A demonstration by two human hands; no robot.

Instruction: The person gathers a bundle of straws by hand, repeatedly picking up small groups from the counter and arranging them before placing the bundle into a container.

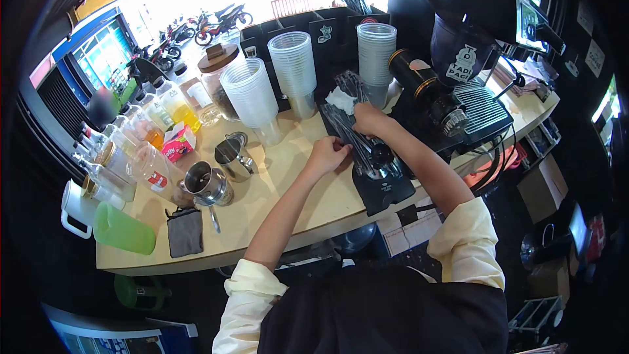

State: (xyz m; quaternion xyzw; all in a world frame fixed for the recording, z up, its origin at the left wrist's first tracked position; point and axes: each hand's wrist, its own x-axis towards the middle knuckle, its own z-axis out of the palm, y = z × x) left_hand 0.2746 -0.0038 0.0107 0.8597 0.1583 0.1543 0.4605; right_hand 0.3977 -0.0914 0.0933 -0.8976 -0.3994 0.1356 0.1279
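Clear-wrapped bundle [339,124] on a black mat [393,193] reaching the near edge of the pale bench [321,198], left hand [329,155] beside it, right hand [371,120] over it, fingers bent, grip impossible to tell, cup stacks [291,62] toward the far edge, motorbikes [226,19] outside.

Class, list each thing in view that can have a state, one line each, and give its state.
Left hand: fingers curled, beside the slender items
Right hand: over the slender items, grip unclear
Slender items: bunched on the dark mat
White tissue: crumpled
Left cup stack: nested
Jar: lidded
Front metal pitcher: upright, open-topped
Grey cloth: lying flat
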